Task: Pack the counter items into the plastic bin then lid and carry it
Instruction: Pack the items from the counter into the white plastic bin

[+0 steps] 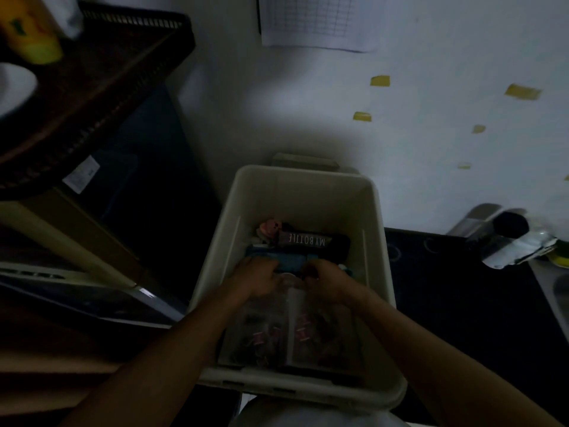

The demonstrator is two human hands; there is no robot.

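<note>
Currently: both hands inside the open plastic bin

1. Surroundings. The plastic bin (308, 192) stands lidless against a white wall (446, 155), between a dark shelf unit on the left and a black tabletop (462, 297) on the right. What the bin rests on does not show. A crumpled silver foil packet (511, 245) lies on the tabletop near the wall, well apart from the bin, with a sink edge (557, 291) just beyond it. Strips of yellow tape (380, 81) are stuck to the wall, and a sheet of grid paper (314, 23) hangs above. On the left a dark woven tray (101, 72) carries a yellow bottle (30, 32); a dark container below it bears a white label (81, 174), too blurred to read.

2. Obstructions. Both forearms cross the near rim and cover part of the contents. Lighting is dim.

3. Contents and writing. A black item (308, 241) at the far end reads "MY BOTTLE", upside down to the camera. A small pink figure (271, 226) sits beside it, and a blue item (286, 260) lies just in front. Clear packets (323, 334) with red marks fill the near end.

4. Grip. The left hand (257, 280) and right hand (326, 282) are close together over the packets, fingers curled downward. Whether either grip is clamped on anything cannot be told
</note>
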